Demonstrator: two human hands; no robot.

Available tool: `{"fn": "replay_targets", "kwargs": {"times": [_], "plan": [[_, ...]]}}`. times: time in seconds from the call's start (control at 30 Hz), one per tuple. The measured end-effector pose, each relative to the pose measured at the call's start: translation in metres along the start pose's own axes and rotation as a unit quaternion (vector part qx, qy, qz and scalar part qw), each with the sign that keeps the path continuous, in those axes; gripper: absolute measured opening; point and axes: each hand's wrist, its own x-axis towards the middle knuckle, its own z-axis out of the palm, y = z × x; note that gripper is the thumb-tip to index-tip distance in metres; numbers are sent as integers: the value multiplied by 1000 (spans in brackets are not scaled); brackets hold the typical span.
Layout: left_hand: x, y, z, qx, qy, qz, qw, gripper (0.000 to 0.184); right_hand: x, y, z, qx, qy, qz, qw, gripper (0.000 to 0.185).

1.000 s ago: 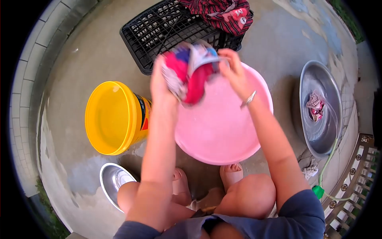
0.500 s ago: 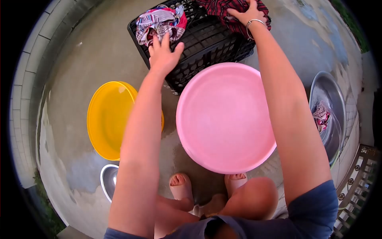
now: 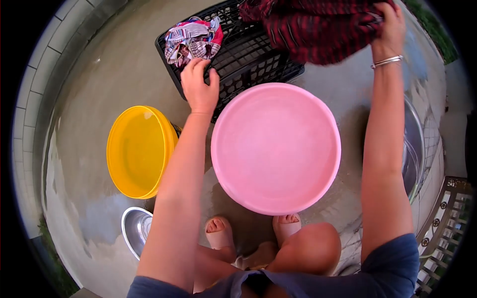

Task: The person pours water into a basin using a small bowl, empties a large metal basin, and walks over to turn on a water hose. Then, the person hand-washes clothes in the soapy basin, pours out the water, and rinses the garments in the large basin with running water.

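I take the pink basin as my landmark. Beyond it sits the black crate, and at the crate's left end lies the bundle of patterned cloth, bunched up, perhaps so that it takes little room on the slats. My left hand is at the bundle's near edge, its fingers loosely bent and grasping nothing that I can see; whether the fingertips touch the cloth, I cannot tell.

Past the basin and to its right, my right hand is closed on one end of the dark red striped cloth. I judge that the grip at the end lets the rest spread across the crate, partly hanging past its edge.

Left of the basin is the yellow bucket, with the small metal bowl nearer me. The large metal tub is to the right, partly hidden by my forearm. All these vessels are around the basin, within easy reach, I would say.
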Motion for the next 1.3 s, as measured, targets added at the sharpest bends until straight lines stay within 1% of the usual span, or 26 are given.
{"fn": "replay_targets", "kwargs": {"times": [0.03, 0.07, 0.1, 0.13, 0.2, 0.27, 0.3, 0.33, 0.37, 0.43, 0.5, 0.53, 0.6, 0.67, 0.73, 0.77, 0.8, 0.83, 0.87, 0.9, 0.93, 0.97, 1.0, 1.07, 1.23, 1.3], "plan": [[-1, 14, 3, -111, -36, -68, 991, 29, -2, -24, 1, -34, 20, -1, 999, 11], [-2, 32, 8, -221, -74, -133, 963, 35, 28, -5, -44, 210, 39, 63, 975, 11], [3, 59, 10, -325, -103, -222, 913, 39, 59, 14, -88, 442, 88, 113, 885, 10], [12, 86, 8, -421, -130, -308, 843, 44, 43, -10, -86, 353, 69, 103, 927, 16], [34, 122, 10, -532, -203, -541, 619, 57, 7, -66, -77, 163, 27, 81, 983, 36], [33, 134, 24, -690, -234, -553, 403, 74, -19, -74, -93, 104, -11, 59, 993, 39], [30, 148, 30, -813, -193, -422, 352, 76, -32, -79, -101, 74, -29, 46, 996, 41], [18, 137, 61, -787, -202, -452, 369, 61, -51, -74, -110, 127, -90, 67, 986, 42], [13, 134, 68, -763, -213, -465, 396, 58, -69, -68, -119, 175, -148, 93, 969, 43], [4, 131, 50, -711, -269, -450, 469, 54, -121, -78, -100, 31, -81, 180, 980, 25], [-10, 116, 27, -648, -340, -389, 560, 49, -165, -74, -85, -44, -71, 295, 952, 22], [-19, 107, 16, -608, -376, -344, 609, 47, -182, -61, -95, -55, -156, 274, 947, 22], [-41, 91, -1, -518, -428, -325, 666, 43, -213, -35, -111, -100, -194, 285, 933, 21], [-64, 83, -13, -414, -450, -469, 637, 40, -233, -23, -117, -193, -235, 371, 878, 15], [-87, 73, -21, -348, -487, -405, 691, 42, -258, 1, -123, -324, -333, 290, 837, 15], [-85, 83, -32, -287, -526, -456, 657, 50, -264, -1, -114, -382, -354, 280, 806, 16], [-114, 73, -24, -340, -479, -458, 667, 41, -270, -4, -106, -439, -373, 266, 773, 17], [-116, 71, -23, -245, -530, -414, 699, 45, -277, 0, -107, -470, -402, 266, 739, 25], [-111, 75, -29, -145, -575, -366, 717, 49, -278, 0, -106, -468, -403, 272, 738, 25], [-109, 84, -35, -80, -596, -365, 710, 65, -278, -1, -103, -297, -346, 399, 796, 35], [-123, 89, -35, -59, -583, -319, 745, 75, -277, -1, -99, -111, -270, 505, 812, 45], [-140, 97, -36, -25, -569, -280, 773, 80, -277, 1, -94, -138, -290, 488, 812, 62], [-154, 105, -35, 7, -553, -237, 799, 85, -288, 8, -89, -333, -335, 394, 789, 70], [-161, 111, -28, -1, -571, -262, 778, 89, -301, -1, -65, -568, -374, 344, 648, 75], [-183, 91, -10, 43, -580, -283, 763, 89, -343, 47, -67, -642, -367, 269, 618, 75], [-198, 79, -1, 67, -554, -265, 786, 88, -346, 62, -68, -619, -378, 334, 602, 75]]}}
